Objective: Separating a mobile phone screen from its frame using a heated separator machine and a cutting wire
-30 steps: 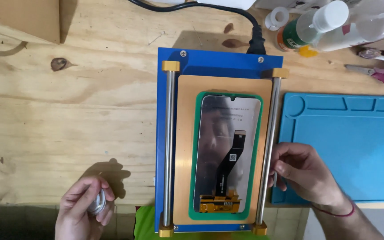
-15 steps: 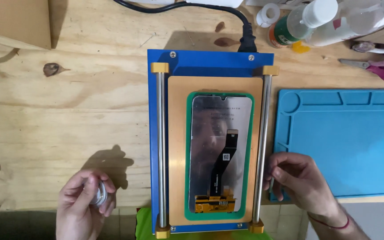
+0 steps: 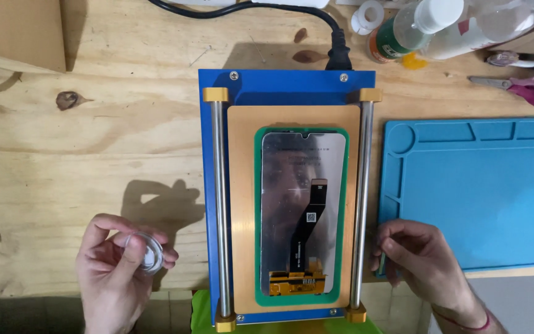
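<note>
Since the earlier frames, the left hand (image 3: 118, 272) has been raised a little beside the blue machine (image 3: 287, 86), and the fingers of the right hand (image 3: 418, 263) have been drawn slightly away from its right rod (image 3: 362, 204).

A small clear spool (image 3: 146, 253) is pinched between thumb and fingers of the left hand, left of the machine's lower corner. The right hand is loosely curled just right of the machine, over the near left edge of the blue mat (image 3: 483, 192); whether anything is held in it cannot be told.

A phone screen (image 3: 298, 204) is laid face down in a green frame (image 3: 258, 216) on the machine's tan plate (image 3: 242, 204), between the two rods. A black cable (image 3: 335, 55) is plugged in at the machine's far edge.

Bare table (image 3: 94, 154) is left open to the left of the machine. Bottles (image 3: 440, 25) and scissors (image 3: 526, 86) are crowded beyond its far right corner. The mat's compartments are seen holding nothing.
</note>
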